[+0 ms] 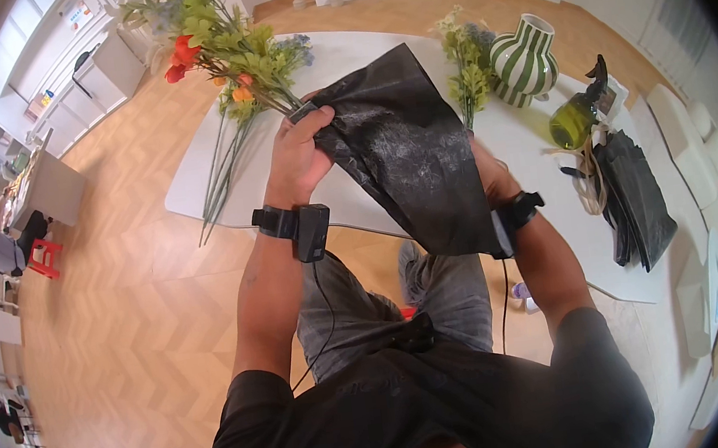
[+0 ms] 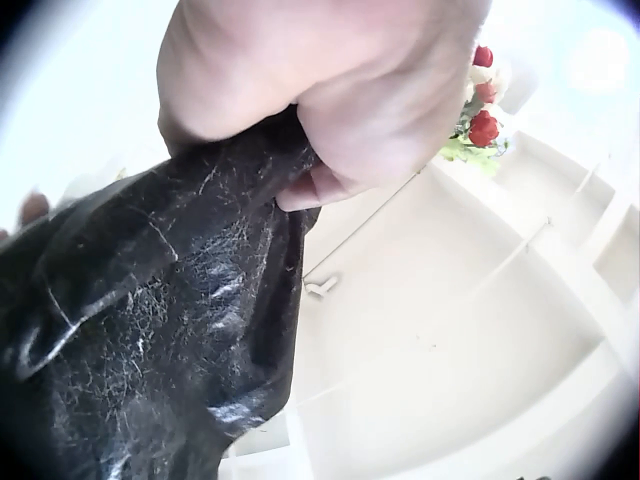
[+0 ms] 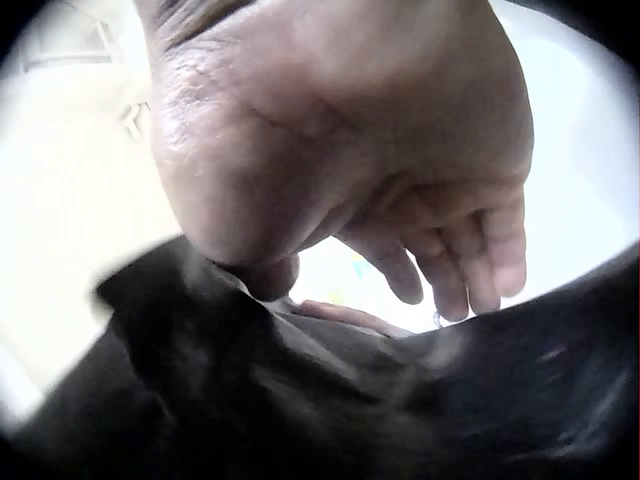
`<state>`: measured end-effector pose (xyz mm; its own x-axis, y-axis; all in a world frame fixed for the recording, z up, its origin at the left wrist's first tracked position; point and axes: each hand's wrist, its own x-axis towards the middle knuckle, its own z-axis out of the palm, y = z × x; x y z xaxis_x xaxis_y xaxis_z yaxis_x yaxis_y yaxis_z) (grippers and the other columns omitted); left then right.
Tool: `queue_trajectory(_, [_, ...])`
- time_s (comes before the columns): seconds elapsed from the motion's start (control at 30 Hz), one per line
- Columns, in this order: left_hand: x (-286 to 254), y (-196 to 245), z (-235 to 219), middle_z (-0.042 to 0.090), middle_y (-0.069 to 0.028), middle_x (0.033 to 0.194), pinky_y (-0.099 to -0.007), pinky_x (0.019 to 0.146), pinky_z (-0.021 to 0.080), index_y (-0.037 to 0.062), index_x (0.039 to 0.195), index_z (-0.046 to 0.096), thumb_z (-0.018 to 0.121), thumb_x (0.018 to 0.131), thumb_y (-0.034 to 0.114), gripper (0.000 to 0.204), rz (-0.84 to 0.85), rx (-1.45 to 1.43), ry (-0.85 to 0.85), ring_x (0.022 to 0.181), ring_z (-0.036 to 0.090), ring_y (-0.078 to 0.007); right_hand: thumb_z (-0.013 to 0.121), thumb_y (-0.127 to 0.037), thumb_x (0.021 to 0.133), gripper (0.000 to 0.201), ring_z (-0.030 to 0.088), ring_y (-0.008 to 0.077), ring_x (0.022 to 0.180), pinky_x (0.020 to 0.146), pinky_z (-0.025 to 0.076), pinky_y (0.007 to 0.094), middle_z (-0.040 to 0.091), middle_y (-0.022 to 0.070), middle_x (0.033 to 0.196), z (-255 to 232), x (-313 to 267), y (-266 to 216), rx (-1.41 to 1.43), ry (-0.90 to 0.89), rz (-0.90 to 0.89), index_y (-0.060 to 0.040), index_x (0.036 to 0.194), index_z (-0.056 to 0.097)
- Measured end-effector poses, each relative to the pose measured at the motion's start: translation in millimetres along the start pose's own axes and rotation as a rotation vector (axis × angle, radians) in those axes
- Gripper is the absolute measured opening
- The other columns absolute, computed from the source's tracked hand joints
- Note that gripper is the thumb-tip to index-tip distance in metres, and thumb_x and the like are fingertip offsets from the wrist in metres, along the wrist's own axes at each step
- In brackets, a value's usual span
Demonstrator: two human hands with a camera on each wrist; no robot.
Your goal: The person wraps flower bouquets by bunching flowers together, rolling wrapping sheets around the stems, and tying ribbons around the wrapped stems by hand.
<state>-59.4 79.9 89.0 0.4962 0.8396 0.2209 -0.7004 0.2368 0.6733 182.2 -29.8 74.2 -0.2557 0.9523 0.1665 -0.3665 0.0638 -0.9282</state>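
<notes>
A crumpled black sheet [image 1: 409, 156] hangs between the two hands. My left hand [image 1: 302, 155] pinches its upper left corner, together with the stems of a bouquet of red, orange and blue flowers [image 1: 246, 51]. In the left wrist view the left hand [image 2: 340, 80] has thumb and fingers closed on the bunched black material [image 2: 190, 270]. Behind the sheet's right side is my right hand [image 1: 493, 175], partly hidden in the head view. The right wrist view shows the right hand [image 3: 350, 130] with its fingers extended and loose beside the sheet [image 3: 300, 390]; its thumb tip is partly covered.
On the white table [image 1: 339, 49] lie loose green stems [image 1: 225, 173] at left. At right are another flower bunch [image 1: 466, 61], a green-striped vase [image 1: 525, 62], a green glass bottle [image 1: 571, 122], a beige ribbon [image 1: 587, 189] and folded black sheets [image 1: 635, 197]. A seated person [image 1: 2, 242] is far left.
</notes>
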Motion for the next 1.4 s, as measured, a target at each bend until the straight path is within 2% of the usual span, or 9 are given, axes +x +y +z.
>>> queue_trajectory(0.03, [0.0,0.3,-2.6,0.067,-0.0138,0.109,-0.0391,0.090,0.053,-0.0038,0.117,0.059,0.055,0.087,-0.004,0.029,-0.012,0.029,0.006,0.098,0.066,-0.0256,0.060,-0.037,0.097,0.052,0.063,0.0185,0.106,0.093,0.051,0.0351,0.065,0.0100,0.116,8.8,5.1,-20.7,0.437,0.092,0.227,-0.0008,0.133,0.053])
queue_trajectory(0.13, [-3.4,-3.2,-1.4,0.067,-0.0135,0.108,-0.0386,0.089,0.053,-0.0041,0.114,0.061,0.056,0.087,-0.005,0.028,-0.052,0.034,0.025,0.096,0.066,-0.0252,0.057,-0.033,0.099,0.045,0.066,0.0162,0.096,0.082,0.055,0.0311,0.067,0.0064,0.113,17.6,12.0,-30.0,0.349,0.150,0.157,-0.0005,0.130,0.054])
queue_trajectory(0.37, [-2.6,-15.6,-20.8,0.067,-0.0126,0.105,-0.0381,0.086,0.054,-0.0051,0.109,0.062,0.055,0.087,-0.005,0.023,-0.138,0.088,0.040,0.094,0.066,-0.0243,0.060,-0.011,0.086,0.022,0.065,0.0248,0.077,0.075,0.049,0.0378,0.068,0.0199,0.084,38.3,25.3,-67.1,-1.041,0.170,-0.165,0.0064,0.099,0.065])
queue_trajectory(0.57, [-0.3,-19.7,-27.9,0.068,-0.0121,0.104,-0.0379,0.086,0.054,-0.0043,0.107,0.063,0.055,0.086,-0.005,0.022,-0.187,0.079,0.010,0.094,0.066,-0.0235,0.057,-0.010,0.082,0.023,0.057,0.0480,0.084,0.076,0.048,0.0454,0.063,0.0279,0.088,44.9,36.9,-80.5,-1.185,0.066,-0.189,0.0043,0.098,0.065])
queue_trajectory(0.83, [3.5,-34.3,-26.1,0.064,-0.0176,0.115,-0.0419,0.094,0.053,0.0003,0.115,0.059,0.055,0.097,0.021,0.028,-0.182,-0.016,-0.047,0.106,0.063,-0.0294,0.060,-0.007,0.078,0.022,0.065,0.0406,0.069,0.063,0.052,0.0475,0.063,0.0229,0.068,124.0,40.8,-38.6,-1.623,-0.038,-0.358,0.0082,0.092,0.054])
queue_trajectory(1.03, [6.5,-27.6,-36.1,0.063,-0.0207,0.116,-0.0449,0.102,0.049,0.0007,0.111,0.061,0.049,0.100,0.024,0.028,-0.208,-0.288,-0.072,0.111,0.060,-0.0351,0.064,-0.005,0.079,0.042,0.070,0.0303,0.075,0.063,0.055,0.0374,0.069,0.0206,0.084,155.9,13.7,-32.1,-1.560,-0.279,-0.293,0.0137,0.114,0.051])
queue_trajectory(1.1, [1.2,-19.4,-41.4,0.062,-0.0197,0.117,-0.0445,0.102,0.049,0.0001,0.113,0.060,0.049,0.101,0.024,0.029,-0.189,-0.301,-0.117,0.112,0.060,-0.0344,0.055,-0.009,0.092,0.031,0.069,0.0190,0.077,0.068,0.055,0.0304,0.071,0.0164,0.090,126.8,2.0,-49.3,-0.930,-0.111,-0.519,0.0083,0.118,0.056])
queue_trajectory(1.2, [-4.1,-4.8,-45.6,0.061,-0.0169,0.121,-0.0434,0.102,0.049,-0.0003,0.118,0.056,0.048,0.102,0.025,0.031,-0.143,-0.287,-0.170,0.114,0.059,-0.0320,0.042,-0.019,0.103,0.032,0.067,0.0169,0.084,0.074,0.055,0.0285,0.070,0.0117,0.097,67.6,1.5,-60.9,-0.611,0.309,-0.096,0.0037,0.117,0.060])
queue_trajectory(1.4, [2.6,-1.7,-24.1,0.064,-0.0167,0.114,-0.0424,0.095,0.054,0.0030,0.108,0.057,0.050,0.101,0.023,0.022,-0.169,-0.298,-0.071,0.108,0.062,-0.0317,0.040,-0.040,0.105,0.049,0.060,0.0146,0.100,0.090,0.048,0.0304,0.066,0.0109,0.105,36.9,-8.0,7.5,-0.653,-0.088,0.237,0.0025,0.124,0.056])
